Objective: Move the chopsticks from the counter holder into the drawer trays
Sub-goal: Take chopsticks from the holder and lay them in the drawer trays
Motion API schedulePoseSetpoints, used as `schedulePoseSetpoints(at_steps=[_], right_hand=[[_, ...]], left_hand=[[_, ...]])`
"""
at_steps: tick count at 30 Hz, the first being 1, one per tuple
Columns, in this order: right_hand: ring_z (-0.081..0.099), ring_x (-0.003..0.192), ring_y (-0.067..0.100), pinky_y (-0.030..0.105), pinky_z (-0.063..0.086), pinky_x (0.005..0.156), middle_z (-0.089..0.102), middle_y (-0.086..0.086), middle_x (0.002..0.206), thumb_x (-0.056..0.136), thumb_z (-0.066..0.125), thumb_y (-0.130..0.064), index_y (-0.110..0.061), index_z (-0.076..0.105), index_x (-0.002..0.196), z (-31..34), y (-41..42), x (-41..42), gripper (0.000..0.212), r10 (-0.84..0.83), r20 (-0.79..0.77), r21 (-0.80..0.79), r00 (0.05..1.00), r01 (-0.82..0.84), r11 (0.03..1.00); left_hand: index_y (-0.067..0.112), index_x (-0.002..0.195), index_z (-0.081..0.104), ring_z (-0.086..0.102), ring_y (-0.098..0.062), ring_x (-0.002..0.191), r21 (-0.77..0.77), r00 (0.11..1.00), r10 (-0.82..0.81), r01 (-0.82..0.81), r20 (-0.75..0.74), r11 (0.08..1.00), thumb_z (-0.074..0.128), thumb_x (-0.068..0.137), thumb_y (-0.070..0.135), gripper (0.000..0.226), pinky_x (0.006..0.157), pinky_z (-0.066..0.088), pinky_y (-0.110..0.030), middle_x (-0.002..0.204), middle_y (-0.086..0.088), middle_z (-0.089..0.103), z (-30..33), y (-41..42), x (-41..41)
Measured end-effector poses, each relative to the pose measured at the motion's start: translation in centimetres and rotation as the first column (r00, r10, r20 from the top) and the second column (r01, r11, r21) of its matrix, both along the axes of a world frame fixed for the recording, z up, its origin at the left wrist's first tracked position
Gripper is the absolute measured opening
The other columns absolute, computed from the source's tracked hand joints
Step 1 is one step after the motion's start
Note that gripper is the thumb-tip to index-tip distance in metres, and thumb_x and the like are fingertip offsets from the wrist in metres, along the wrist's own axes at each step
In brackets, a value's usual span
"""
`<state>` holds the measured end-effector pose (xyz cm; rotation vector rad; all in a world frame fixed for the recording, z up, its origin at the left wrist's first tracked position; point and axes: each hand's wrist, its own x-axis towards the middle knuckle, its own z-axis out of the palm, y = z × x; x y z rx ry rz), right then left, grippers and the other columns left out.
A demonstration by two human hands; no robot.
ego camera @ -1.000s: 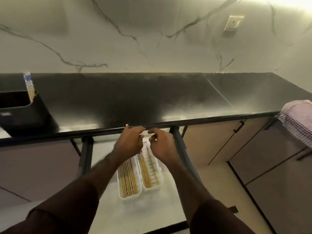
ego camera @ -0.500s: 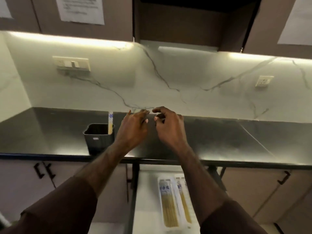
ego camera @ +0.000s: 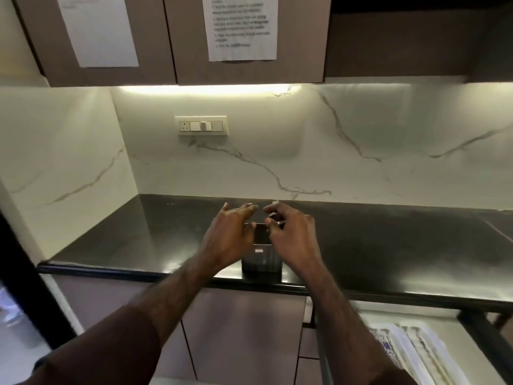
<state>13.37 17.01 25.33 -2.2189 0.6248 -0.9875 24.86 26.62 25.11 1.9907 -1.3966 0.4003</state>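
Note:
A black holder point(ego camera: 262, 260) stands near the front edge of the dark counter point(ego camera: 388, 245), partly hidden by both hands. My right hand point(ego camera: 294, 240) is at the holder's right rim. Its fingers curl around the chopsticks point(ego camera: 275, 202), whose pale tips poke out above the fingertips. Over the holder's left rim hovers my left hand point(ego camera: 230, 240), fingers spread and holding nothing. At the bottom right, the open drawer point(ego camera: 449, 323) holds two white trays point(ego camera: 410, 354) lying side by side with several chopsticks in them.
A marble backsplash with a switch plate point(ego camera: 202, 125) rises behind the counter. Brown wall cabinets with taped paper sheets point(ego camera: 241, 26) hang overhead. Closed cabinet doors point(ego camera: 244, 329) sit below the counter, left of the drawer. A dark vertical edge point(ego camera: 16, 268) runs down the left.
Both hands rose from the drawer trays and moved left to the black holder. My view turned up and left, so the drawer now lies at the bottom right. My right fingers have closed around the chopsticks.

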Motion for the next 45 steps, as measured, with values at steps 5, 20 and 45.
schedulePoseSetpoints(at_steps=[5,20,45], right_hand=[[0.065,0.083,0.002,0.020,0.057,0.079,0.073,-0.002,0.105,0.092,0.063,-0.014,-0.023,0.066,0.118,-3.1,-2.3,4.4,0.027,-0.045,-0.072,0.049,0.996,0.049,0.998],[0.057,0.084,0.002,0.005,0.038,0.062,0.069,0.000,0.113,0.091,0.064,-0.016,-0.018,0.060,0.127,-11.4,-17.2,16.4,0.037,-0.220,-0.273,0.166,0.936,0.272,0.948],[0.071,0.071,0.016,0.030,0.059,0.052,0.070,-0.004,0.092,0.085,0.071,-0.020,-0.029,0.061,0.096,-12.4,-21.5,20.0,0.017,0.011,-0.094,0.575,0.995,0.046,0.817]], left_hand=[[0.010,0.135,0.052,0.048,-0.018,0.131,0.032,0.999,-0.023,0.024,-0.041,0.999,0.055,0.091,0.012,0.044,0.114,0.013,-0.033,0.140,-0.007,0.054,-3.3,-2.2,4.4],[0.015,0.137,0.050,0.058,-0.022,0.120,0.202,0.973,-0.046,0.093,-0.224,0.975,0.054,0.089,0.011,0.048,0.114,0.013,-0.034,0.128,-0.009,0.064,-10.3,-19.1,15.5],[0.013,0.097,0.074,0.074,-0.023,0.084,-0.270,0.306,-0.288,0.100,-0.907,0.958,0.079,0.072,0.007,0.026,0.070,0.058,-0.026,0.087,-0.008,0.076,-7.9,-25.9,22.1]])
